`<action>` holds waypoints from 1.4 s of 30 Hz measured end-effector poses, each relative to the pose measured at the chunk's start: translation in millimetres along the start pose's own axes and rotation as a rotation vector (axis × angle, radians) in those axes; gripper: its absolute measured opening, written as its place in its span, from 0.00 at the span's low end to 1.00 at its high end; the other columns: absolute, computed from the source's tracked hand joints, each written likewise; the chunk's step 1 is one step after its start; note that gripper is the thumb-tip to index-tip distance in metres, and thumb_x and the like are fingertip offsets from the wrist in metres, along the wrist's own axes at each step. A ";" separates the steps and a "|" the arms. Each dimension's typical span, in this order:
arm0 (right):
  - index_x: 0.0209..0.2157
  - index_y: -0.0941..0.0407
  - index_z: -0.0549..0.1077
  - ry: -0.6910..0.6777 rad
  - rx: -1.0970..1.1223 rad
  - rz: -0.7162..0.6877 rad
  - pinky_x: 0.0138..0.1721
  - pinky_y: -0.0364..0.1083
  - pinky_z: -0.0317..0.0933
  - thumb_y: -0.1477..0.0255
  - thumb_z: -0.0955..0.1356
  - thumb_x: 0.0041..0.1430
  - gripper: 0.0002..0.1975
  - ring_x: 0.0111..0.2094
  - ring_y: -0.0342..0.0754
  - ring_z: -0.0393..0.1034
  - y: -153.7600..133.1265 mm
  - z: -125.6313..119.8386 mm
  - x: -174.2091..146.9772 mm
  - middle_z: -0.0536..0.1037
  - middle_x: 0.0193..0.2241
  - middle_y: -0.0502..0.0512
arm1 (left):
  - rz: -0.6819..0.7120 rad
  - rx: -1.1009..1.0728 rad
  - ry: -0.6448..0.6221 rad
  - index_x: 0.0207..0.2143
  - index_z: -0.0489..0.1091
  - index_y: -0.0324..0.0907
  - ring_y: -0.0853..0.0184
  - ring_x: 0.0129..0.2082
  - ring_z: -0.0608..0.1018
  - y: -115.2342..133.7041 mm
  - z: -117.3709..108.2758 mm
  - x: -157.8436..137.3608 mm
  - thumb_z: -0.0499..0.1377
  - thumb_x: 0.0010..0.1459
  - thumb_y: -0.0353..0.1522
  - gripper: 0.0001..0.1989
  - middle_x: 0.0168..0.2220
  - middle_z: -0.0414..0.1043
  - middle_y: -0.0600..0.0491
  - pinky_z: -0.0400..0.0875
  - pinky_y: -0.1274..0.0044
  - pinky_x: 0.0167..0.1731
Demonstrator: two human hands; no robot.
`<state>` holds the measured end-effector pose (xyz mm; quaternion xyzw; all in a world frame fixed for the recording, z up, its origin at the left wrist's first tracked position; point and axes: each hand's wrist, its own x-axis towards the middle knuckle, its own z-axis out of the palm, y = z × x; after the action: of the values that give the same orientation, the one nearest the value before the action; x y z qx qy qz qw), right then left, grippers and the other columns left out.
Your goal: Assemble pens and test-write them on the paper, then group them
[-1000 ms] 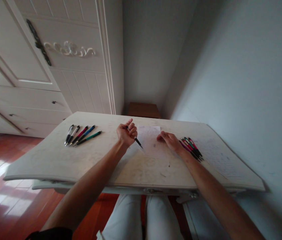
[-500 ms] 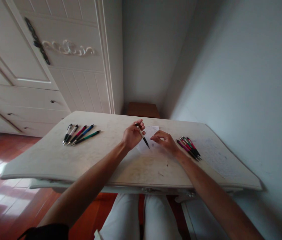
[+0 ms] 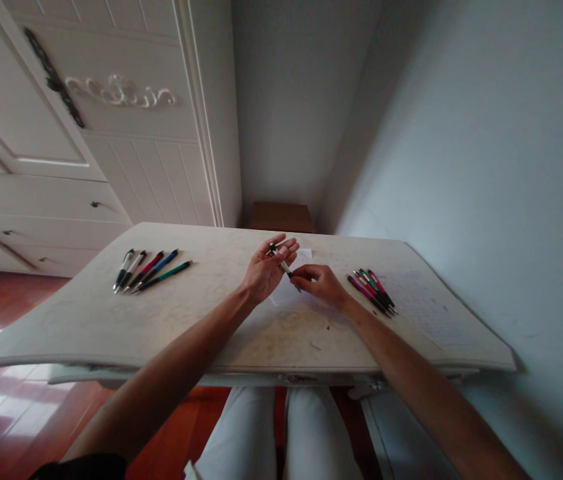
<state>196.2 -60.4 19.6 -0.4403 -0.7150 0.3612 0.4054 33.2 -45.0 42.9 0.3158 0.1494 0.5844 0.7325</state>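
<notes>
Above the middle of the desk a white pen with a black grip [image 3: 285,268] slants down to the right. My left hand [image 3: 262,275] is palm up, its thumb laid over the pen's upper part and its fingers stretched out. With thumb and fingertips, my right hand [image 3: 325,285] pinches the black grip near the tip. Beneath both hands lies a sheet of white paper [image 3: 305,255], partly hidden by them.
Several pens [image 3: 148,272] lie side by side at the left of the desk [image 3: 176,333]. More pens [image 3: 372,292] are bunched at the right, beside a paper with handwriting [image 3: 424,303]. A white cabinet [image 3: 156,167] and a wall [image 3: 461,147] flank the desk.
My right hand has moved left onto the pen's black grip and closed on it. The left hand's fingers have spread out more. The view has shifted slightly.
</notes>
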 end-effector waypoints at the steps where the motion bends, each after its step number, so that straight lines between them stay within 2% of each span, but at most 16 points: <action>1: 0.29 0.58 0.75 0.044 0.027 0.016 0.24 0.42 0.61 0.58 0.70 0.50 0.16 0.22 0.43 0.66 0.8 -1.4 0.7 0.75 0.22 0.51 | 0.008 0.013 -0.018 0.44 0.68 0.40 0.64 0.48 0.76 -1.2 -1.0 0.8 0.64 0.51 0.22 0.18 0.46 0.74 0.47 0.69 0.73 0.48; 4: 0.29 0.57 0.69 0.228 0.100 0.080 0.20 0.41 0.59 0.58 0.70 0.48 0.16 0.17 0.41 0.65 3.5 -10.6 3.1 0.74 0.20 0.49 | 0.056 0.166 -0.033 0.46 0.69 0.40 0.61 0.52 0.74 -4.4 -10.5 5.6 0.66 0.52 0.30 0.19 0.49 0.72 0.45 0.66 0.70 0.51; 7: 0.31 0.56 0.66 0.314 0.141 0.111 0.18 0.39 0.57 0.59 0.69 0.48 0.16 0.18 0.43 0.70 4.8 -23.2 4.3 0.77 0.23 0.52 | 0.198 0.599 -0.030 0.45 0.71 0.41 0.59 0.52 0.72 -2.0 -28.4 11.8 0.66 0.51 0.34 0.18 0.48 0.72 0.44 0.64 0.66 0.54; 9: 0.30 0.56 0.65 0.290 0.136 0.137 0.17 0.39 0.56 0.59 0.70 0.48 0.16 0.20 0.44 0.72 5.4 -29.5 4.4 0.78 0.24 0.54 | 0.337 0.933 -0.101 0.44 0.73 0.43 0.57 0.54 0.70 3.5 -42.2 15.5 0.66 0.49 0.33 0.17 0.51 0.71 0.44 0.61 0.64 0.57; 10: 0.29 0.56 0.65 0.268 0.122 0.153 0.18 0.39 0.57 0.59 0.70 0.47 0.16 0.20 0.44 0.72 5.9 -31.4 4.4 0.78 0.24 0.54 | 0.363 1.062 -0.152 0.43 0.74 0.43 0.56 0.55 0.70 6.7 -48.8 17.2 0.66 0.49 0.33 0.17 0.51 0.71 0.44 0.58 0.63 0.59; 13: 0.26 0.57 0.67 0.208 0.070 0.197 0.18 0.39 0.58 0.60 0.69 0.47 0.15 0.19 0.44 0.70 8.4 -31.9 4.0 0.78 0.22 0.54 | 0.317 1.382 -0.294 0.46 0.74 0.44 0.53 0.56 0.69 13.9 -64.8 21.9 0.63 0.51 0.33 0.18 0.55 0.68 0.44 0.56 0.60 0.60; 16: 0.29 0.57 0.70 0.165 0.036 0.226 0.19 0.39 0.60 0.61 0.69 0.48 0.13 0.21 0.44 0.71 12.2 -28.3 3.0 0.79 0.23 0.55 | 0.267 1.554 -0.363 0.48 0.73 0.45 0.52 0.60 0.66 13.6 -73.9 25.7 0.61 0.53 0.35 0.19 0.58 0.66 0.44 0.54 0.59 0.62; 19: 0.30 0.57 0.72 0.125 0.006 0.221 0.21 0.40 0.61 0.61 0.68 0.49 0.13 0.21 0.44 0.70 16.4 -25.1 1.5 0.77 0.22 0.53 | 0.237 1.589 -0.386 0.45 0.74 0.44 0.51 0.60 0.66 8.7 -77.7 27.2 0.60 0.55 0.36 0.15 0.56 0.68 0.43 0.52 0.58 0.62; 23: 0.28 0.57 0.72 0.131 -0.079 0.206 0.20 0.40 0.61 0.64 0.67 0.51 0.10 0.19 0.44 0.68 22.8 -23.8 0.1 0.75 0.19 0.52 | 0.250 1.522 -0.370 0.41 0.75 0.45 0.53 0.58 0.68 3.7 -78.8 25.5 0.60 0.55 0.37 0.11 0.53 0.71 0.44 0.49 0.59 0.63; 29: 0.29 0.56 0.73 0.131 -0.170 0.188 0.24 0.43 0.64 0.64 0.66 0.53 0.10 0.21 0.46 0.70 30.3 -23.3 -0.7 0.77 0.21 0.53 | 0.245 1.485 -0.356 0.39 0.74 0.45 0.52 0.57 0.68 3.3 -76.8 23.3 0.61 0.54 0.37 0.10 0.52 0.71 0.44 0.48 0.59 0.63; 37: 0.29 0.56 0.73 0.135 -0.210 0.196 0.23 0.43 0.62 0.64 0.67 0.51 0.10 0.21 0.47 0.70 28.2 -22.0 -0.4 0.76 0.20 0.53 | 0.244 1.568 -0.391 0.41 0.74 0.44 0.52 0.58 0.67 4.5 -75.9 23.4 0.59 0.56 0.35 0.10 0.54 0.70 0.43 0.49 0.58 0.63; 42: 0.28 0.56 0.73 0.136 -0.192 0.196 0.23 0.43 0.62 0.64 0.67 0.50 0.10 0.21 0.47 0.70 23.2 -21.2 0.0 0.76 0.19 0.53 | 0.229 1.519 -0.371 0.39 0.74 0.45 0.52 0.57 0.68 4.9 -74.3 23.4 0.60 0.55 0.36 0.10 0.53 0.71 0.44 0.49 0.59 0.63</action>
<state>223.0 -48.9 8.0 -0.5682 -0.6708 0.2984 0.3717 -7.9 -0.8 -6.7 0.8352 0.3497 0.3320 0.2645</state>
